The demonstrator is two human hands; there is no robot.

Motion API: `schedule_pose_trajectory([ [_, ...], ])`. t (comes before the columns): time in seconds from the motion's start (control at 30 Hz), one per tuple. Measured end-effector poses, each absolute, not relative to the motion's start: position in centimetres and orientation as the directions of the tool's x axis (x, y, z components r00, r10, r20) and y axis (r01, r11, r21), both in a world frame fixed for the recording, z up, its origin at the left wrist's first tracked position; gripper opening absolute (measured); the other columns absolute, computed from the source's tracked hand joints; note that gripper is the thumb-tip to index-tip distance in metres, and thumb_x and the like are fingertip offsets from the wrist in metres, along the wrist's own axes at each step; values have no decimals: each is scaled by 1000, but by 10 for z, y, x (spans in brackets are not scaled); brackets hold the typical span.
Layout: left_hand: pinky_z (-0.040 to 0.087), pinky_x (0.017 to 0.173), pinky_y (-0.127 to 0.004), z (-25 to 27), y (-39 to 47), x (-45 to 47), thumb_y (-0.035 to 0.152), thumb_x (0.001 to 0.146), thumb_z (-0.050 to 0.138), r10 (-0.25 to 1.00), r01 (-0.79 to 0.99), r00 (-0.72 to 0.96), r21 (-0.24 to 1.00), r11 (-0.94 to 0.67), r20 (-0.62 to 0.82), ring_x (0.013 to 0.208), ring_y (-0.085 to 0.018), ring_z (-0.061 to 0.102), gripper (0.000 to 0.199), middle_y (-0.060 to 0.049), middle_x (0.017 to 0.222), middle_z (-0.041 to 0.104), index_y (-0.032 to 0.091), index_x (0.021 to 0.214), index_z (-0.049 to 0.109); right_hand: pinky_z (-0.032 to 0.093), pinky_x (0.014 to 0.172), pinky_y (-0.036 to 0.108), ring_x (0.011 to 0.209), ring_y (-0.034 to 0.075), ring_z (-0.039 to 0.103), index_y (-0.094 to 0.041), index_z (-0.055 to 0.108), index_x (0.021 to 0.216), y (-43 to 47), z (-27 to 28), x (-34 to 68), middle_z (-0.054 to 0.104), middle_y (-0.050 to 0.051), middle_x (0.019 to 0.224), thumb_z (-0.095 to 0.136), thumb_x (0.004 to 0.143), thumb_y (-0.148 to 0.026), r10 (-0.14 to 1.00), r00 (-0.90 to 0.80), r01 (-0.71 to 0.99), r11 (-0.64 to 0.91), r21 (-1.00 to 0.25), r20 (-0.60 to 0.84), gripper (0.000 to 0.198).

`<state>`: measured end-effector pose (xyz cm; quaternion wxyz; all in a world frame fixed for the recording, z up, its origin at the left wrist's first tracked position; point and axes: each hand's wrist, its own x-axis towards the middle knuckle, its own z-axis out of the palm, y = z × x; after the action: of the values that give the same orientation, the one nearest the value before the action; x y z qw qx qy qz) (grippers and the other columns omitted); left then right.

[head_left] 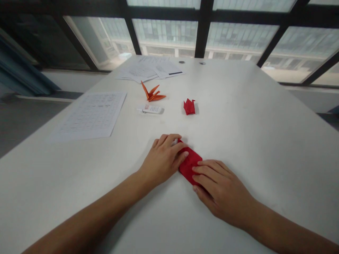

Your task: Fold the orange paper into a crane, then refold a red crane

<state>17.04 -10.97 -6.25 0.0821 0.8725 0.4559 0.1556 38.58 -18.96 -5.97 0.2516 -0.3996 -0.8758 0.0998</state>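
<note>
Between my hands a folded piece of red origami paper (pixel 191 159) lies slantwise on the white table. At its upper left end is my left hand (pixel 164 157), the thumb on top of the paper and the fingers curled round the far edge. My right hand (pixel 219 187) holds the lower right end, its fingertips pressed on the paper and its thumb at the near edge. Under the fingers, the folds at both ends are hidden. Beyond my hands stands a small red paper crane (pixel 189 107). An orange paper crane (pixel 153 94) with spread wings sits farther left.
A white marker-like tube (pixel 152 109) with printing lies before the orange crane. At the left is a written sheet (pixel 91 114); several more papers (pixel 148 68) overlap at the table's far end. Large windows (pixel 164 33) rise behind the table (pixel 254 116).
</note>
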Motion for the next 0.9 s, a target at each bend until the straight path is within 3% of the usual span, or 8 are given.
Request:
schedule_pose_trajectory([
  [0.13, 41, 104, -56, -62, -110, 169, 47, 99, 57, 858, 804, 480, 297, -514, 184, 130, -35, 47, 54, -13, 146, 56, 23, 146, 48, 52, 102, 48, 109, 26, 66, -19, 73, 102, -188, -61, 387, 76, 8, 111, 60, 97, -19, 767, -540, 645, 642, -415, 347, 14],
  [0.27, 40, 106, -53, -60, -107, 162, 53, 98, 57, 804, 732, 574, 343, -589, 156, 130, -34, 48, 57, -13, 144, 57, 25, 147, 48, 53, 102, 47, 110, 24, 67, -21, 73, 101, -185, -62, 392, 75, 8, 114, 61, 94, -15, 789, -519, 637, 614, -465, 329, 14],
  [0.4, 37, 108, -58, -60, -106, 156, 66, 89, 63, 763, 701, 629, 314, -640, 148, 137, -39, 43, 77, -16, 157, 43, 28, 153, 43, 52, 102, 48, 113, 25, 64, -22, 71, 101, -181, -65, 396, 71, 8, 118, 65, 92, -15, 812, -501, 628, 579, -520, 300, 13],
  [0.57, 40, 106, -60, -56, -109, 157, 57, 93, 64, 732, 685, 667, 270, -677, 140, 139, -40, 40, 57, -11, 163, 36, 39, 147, 54, 47, 109, 51, 127, 28, 56, -21, 68, 114, -177, -67, 397, 64, 12, 133, 69, 90, -20, 858, -431, 667, 511, -543, 278, 24],
  [0.73, 30, 115, -64, -53, -110, 160, 43, 95, 66, 662, 623, 722, 225, -749, 204, 147, -42, 33, 39, -5, 165, 37, 39, 134, 67, 42, 114, 55, 132, 31, 54, -22, 70, 117, -180, -63, 397, 65, 10, 137, 68, 93, -32, 826, -503, 712, 562, -421, 252, 26],
  [0.83, 29, 117, -60, -53, -106, 155, 42, 101, 56, 636, 589, 761, 273, -760, 128, 147, -37, 38, 39, -4, 159, 49, 38, 139, 63, 32, 121, 62, 137, 36, 51, -19, 67, 127, -185, -62, 397, 63, 14, 143, 73, 87, -49, 799, -552, 727, 602, -331, 241, 51],
  [0.9, 29, 117, -58, -52, -102, 150, 50, 100, 56, 607, 557, 792, 326, -764, 70, 147, -36, 40, 48, -5, 158, 51, 39, 147, 54, 29, 123, 62, 138, 37, 51, -18, 64, 132, -188, -62, 396, 62, 15, 145, 72, 87, -51, 797, -556, 741, 603, -294, 235, 57],
])
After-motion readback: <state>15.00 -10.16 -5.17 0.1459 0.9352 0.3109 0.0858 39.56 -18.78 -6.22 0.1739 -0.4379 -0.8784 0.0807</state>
